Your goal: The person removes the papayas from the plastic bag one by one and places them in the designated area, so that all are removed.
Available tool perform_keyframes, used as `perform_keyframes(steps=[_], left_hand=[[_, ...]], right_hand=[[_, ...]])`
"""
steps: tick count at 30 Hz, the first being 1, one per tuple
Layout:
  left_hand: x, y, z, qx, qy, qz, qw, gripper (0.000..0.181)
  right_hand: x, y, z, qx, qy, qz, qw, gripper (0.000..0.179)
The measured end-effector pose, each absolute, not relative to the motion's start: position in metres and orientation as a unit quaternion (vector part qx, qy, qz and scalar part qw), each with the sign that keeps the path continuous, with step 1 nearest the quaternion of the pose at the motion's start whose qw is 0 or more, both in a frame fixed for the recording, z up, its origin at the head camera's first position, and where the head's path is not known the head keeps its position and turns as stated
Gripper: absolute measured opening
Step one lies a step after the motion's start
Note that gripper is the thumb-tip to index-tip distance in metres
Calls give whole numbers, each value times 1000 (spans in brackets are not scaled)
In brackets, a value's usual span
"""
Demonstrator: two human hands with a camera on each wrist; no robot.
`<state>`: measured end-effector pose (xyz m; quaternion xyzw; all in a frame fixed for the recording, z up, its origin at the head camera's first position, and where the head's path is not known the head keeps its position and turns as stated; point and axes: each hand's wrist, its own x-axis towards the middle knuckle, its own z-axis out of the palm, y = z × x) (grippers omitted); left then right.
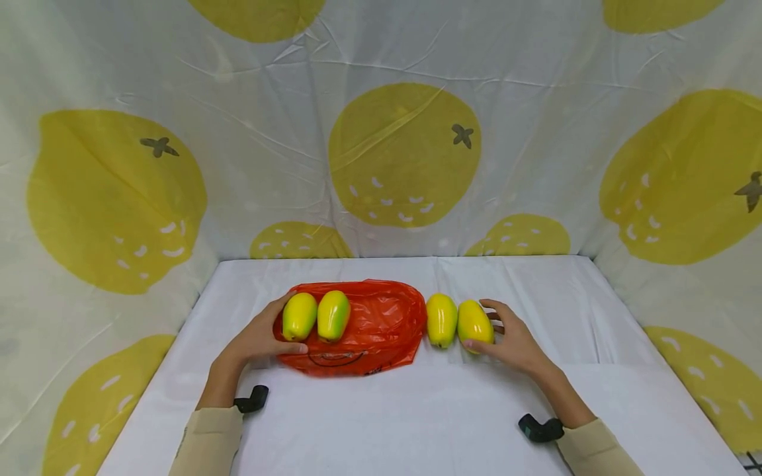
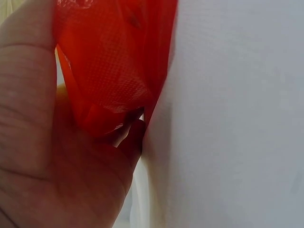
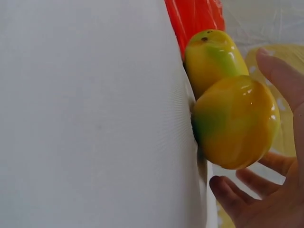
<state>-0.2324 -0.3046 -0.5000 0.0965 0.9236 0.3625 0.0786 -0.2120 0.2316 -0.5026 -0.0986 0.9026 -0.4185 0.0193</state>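
A red plastic bag (image 1: 381,324) lies spread on the white table, with two glossy yellow-green mangoes (image 1: 334,316) side by side over its left part. My left hand (image 1: 260,338) holds the bag's left edge, thumb along the front near the leftmost mango. Red plastic (image 2: 109,61) sits between that thumb and the fingers in the left wrist view; some fingers are hidden behind it. Right of the bag stand two more mangoes (image 1: 442,320), close together. My right hand (image 1: 510,337) is around the rightmost mango (image 3: 237,123), its fingers spread and loosely bent; a firm hold is not visible.
White cloth covers the table (image 1: 381,423). A curtain (image 1: 405,53) printed with large yellow fruit rises at the back and both sides. Black wrist devices (image 1: 540,428) sit on both forearms, by beige sleeves.
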Motion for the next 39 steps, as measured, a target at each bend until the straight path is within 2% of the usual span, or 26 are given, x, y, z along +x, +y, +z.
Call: perform_keyframes(steps=[12, 39], left_hand=[[-232, -305, -500, 104, 924, 360, 74, 127], [-232, -306, -502, 108, 925, 358, 68, 127]], right_hand=[[-219, 236, -495, -130, 888, -440, -3, 87], [-231, 205, -461, -166, 882, -441, -31, 83]])
